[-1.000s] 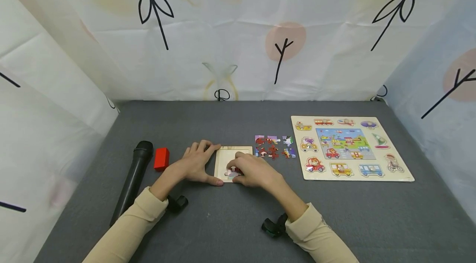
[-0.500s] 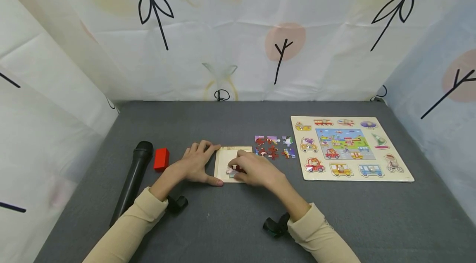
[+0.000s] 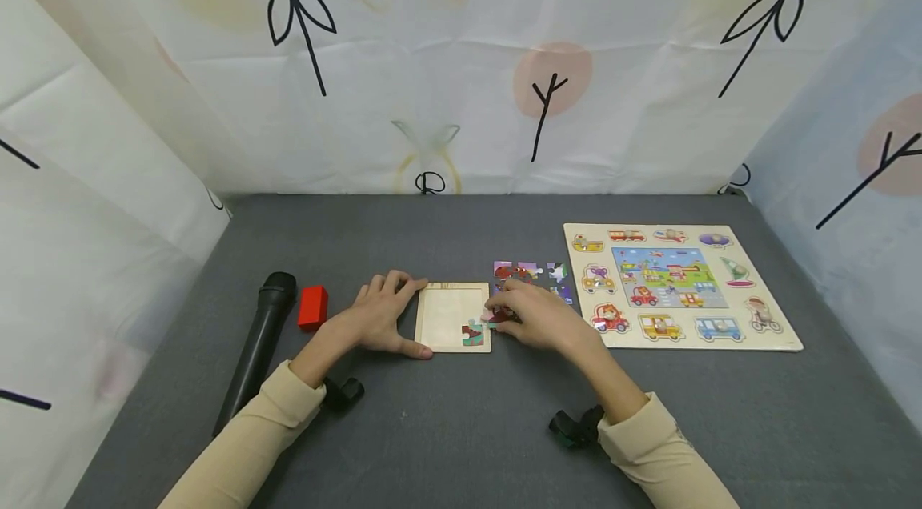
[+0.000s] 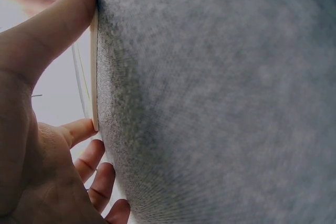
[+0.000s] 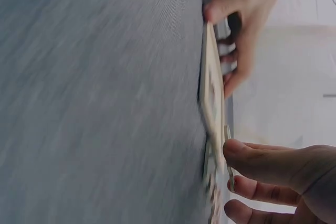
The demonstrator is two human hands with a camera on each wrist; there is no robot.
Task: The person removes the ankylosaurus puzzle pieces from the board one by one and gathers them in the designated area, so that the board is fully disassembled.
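Note:
A small square wooden puzzle tray (image 3: 442, 317) lies flat on the table. My left hand (image 3: 383, 315) spans its left side, holding it between thumb and forefinger at the near and far corners. One jigsaw piece (image 3: 472, 333) lies inside, at the near right corner. Just over the tray's right edge, my right hand (image 3: 536, 315) pinches another jigsaw piece (image 3: 490, 315) between thumb and fingers. The right wrist view shows that pinched piece (image 5: 229, 171) edge-on, raised above the tray. Loose jigsaw pieces (image 3: 527, 270) lie right of the tray, partly hidden behind my right hand.
A large picture puzzle board (image 3: 763, 337) with vehicle shapes lies on the right. On the left are a red block (image 3: 313, 309) and a black microphone (image 3: 261, 341), whose lower end my left sleeve covers. The grey table (image 3: 432, 445) meets hanging printed cloth at the back and sides.
My right hand has moved right, from over the tray to its right edge, carrying a piece. The piece in the near right corner has come into view. My left hand stays put.

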